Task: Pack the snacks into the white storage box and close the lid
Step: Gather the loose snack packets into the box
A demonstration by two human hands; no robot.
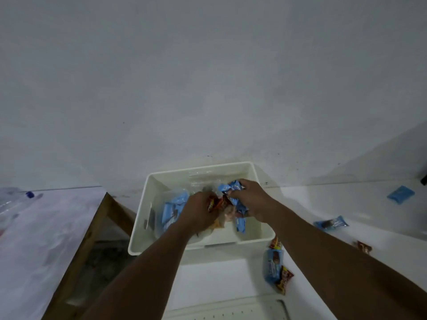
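The white storage box [258,236] stands open on the white table against the wall. Both hands are inside it over a heap of snack packets. My left hand [198,213] grips red and orange packets [213,203]. My right hand [251,199] is closed on a bunch of blue packets [227,187]. More blue packets [173,209] lie in the box's left half. Loose on the table to the right are a blue packet [272,264], a red packet [285,279], two more blue packets [331,223] [400,194] and a brown one [364,247]. The white lid [231,308] lies at the near edge.
A wooden-framed table [76,250] covered with a pale cloth stands to the left, with a gap down to the floor between it and the white table. Clear plastic bottles with a blue cap [30,194] lie on its far left. The wall rises right behind the box.
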